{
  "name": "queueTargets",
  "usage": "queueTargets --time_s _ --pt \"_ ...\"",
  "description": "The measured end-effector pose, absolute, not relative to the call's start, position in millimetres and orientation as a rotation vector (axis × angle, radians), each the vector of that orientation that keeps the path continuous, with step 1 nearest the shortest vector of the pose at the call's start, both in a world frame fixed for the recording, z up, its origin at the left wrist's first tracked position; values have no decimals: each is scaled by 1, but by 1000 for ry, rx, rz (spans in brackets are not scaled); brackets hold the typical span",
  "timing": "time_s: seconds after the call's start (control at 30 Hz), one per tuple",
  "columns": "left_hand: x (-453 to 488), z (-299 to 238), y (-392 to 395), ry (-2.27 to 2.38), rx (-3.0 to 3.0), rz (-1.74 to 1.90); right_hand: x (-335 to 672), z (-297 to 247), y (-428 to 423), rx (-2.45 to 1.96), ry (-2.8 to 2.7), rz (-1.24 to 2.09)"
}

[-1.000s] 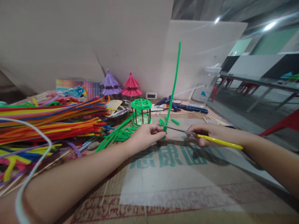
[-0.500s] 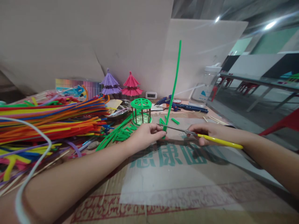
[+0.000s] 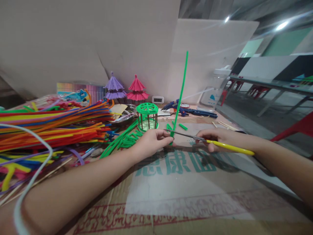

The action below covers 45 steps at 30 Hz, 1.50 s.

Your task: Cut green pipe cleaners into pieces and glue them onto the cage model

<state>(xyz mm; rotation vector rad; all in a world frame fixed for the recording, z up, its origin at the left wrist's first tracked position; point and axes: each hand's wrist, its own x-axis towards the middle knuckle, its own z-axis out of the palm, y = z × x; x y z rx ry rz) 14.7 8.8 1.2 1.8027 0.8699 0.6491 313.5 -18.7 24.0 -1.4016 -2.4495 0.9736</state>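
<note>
My left hand pinches the lower end of a long green pipe cleaner that stands nearly upright above the cardboard. My right hand grips yellow-handled scissors, whose blades reach left to the pipe cleaner just above my left fingertips. Short green cut pieces lie behind the hands. A small round green cage-like model stands just beyond my left hand.
A big pile of coloured pipe cleaners covers the left. Purple and pink pagoda models stand at the back wall, with a blue glue gun and a clear jar to the right. Printed cardboard covers the work surface.
The top of the green pipe cleaner sits lower than before; the stem appears to have slid down or shortened. Both hands and the scissors stay almost in place.
</note>
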Motion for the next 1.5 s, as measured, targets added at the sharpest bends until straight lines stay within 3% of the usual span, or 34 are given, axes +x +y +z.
queueTargets --time_s 1.5 --pt "14 -1 10 842 1808 647 309 28 -21 -1361 -2467 979"
